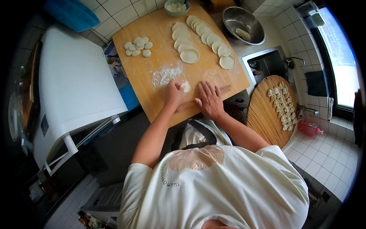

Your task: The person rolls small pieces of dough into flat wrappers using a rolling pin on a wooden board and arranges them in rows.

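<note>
My left hand (174, 92) pinches the edge of a small round of dough (185, 87) on the wooden board (160, 103). A wooden rolling pin (225, 89) lies slantwise on the board, just below the dough. My right hand (209, 100) rests flat on the pin with its fingers stretched out. Loose flour (167, 75) is spread beside my left hand. Farther back lie two overlapping rows of flat dough rounds (189, 56), and several small dough pieces (146, 53) sit at the board's left.
A bowl of flour (177, 7) stands at the back edge. A metal bowl (244, 26) with dough sits beside the sink (272, 65). At the right, a round slatted tray (263, 110) holds several dumplings (282, 108). A white appliance (76, 80) stands at the left.
</note>
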Tool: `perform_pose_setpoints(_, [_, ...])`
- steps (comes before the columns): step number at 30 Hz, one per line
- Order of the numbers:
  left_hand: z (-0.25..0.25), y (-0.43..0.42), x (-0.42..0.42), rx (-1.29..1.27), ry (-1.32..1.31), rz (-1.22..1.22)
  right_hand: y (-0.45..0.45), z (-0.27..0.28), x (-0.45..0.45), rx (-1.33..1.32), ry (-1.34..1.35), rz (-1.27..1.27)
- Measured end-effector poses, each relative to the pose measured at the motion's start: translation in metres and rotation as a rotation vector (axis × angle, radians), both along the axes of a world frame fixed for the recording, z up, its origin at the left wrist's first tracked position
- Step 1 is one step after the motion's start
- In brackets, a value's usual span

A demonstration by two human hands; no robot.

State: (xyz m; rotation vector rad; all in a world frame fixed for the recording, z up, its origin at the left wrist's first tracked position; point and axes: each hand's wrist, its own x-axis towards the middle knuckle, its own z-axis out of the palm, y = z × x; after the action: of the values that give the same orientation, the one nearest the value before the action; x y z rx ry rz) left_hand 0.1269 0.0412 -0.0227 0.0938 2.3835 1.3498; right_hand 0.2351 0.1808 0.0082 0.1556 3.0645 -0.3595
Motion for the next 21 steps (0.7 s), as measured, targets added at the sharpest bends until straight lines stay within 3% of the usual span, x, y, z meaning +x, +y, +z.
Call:
perform_pose_setpoints(2, [0.024,-0.001,0.005,0.006,-0.008,0.004,-0.003,-0.002,0.007,-0.031,0.036,-0.029])
perform_pose_setpoints(4, [0.051,0.004,0.007,-0.123,0.043,-0.182,-0.001,-0.005,-0.029,0.007,0.064,-0.051])
perform_pose_setpoints(7, [0.019,0.016,-0.007,-0.263,0.221,-0.183,-0.002,-0.004,-0.077,0.016,0.143,-0.107])
perform_pose_setpoints(11, [0.016,0.007,-0.011,-0.157,0.157,-0.108,-0.001,-0.015,-0.046,-0.004,0.229,-0.076])
perform_pose_setpoints(16, [0.005,-0.014,0.002,0.073,-0.051,0.031,-0.011,-0.007,0.012,0.052,0.121,-0.072])
perform_pose_setpoints(21, [0.037,0.012,-0.013,-0.265,0.174,-0.191,-0.002,-0.005,-0.088,0.020,0.216,-0.152])
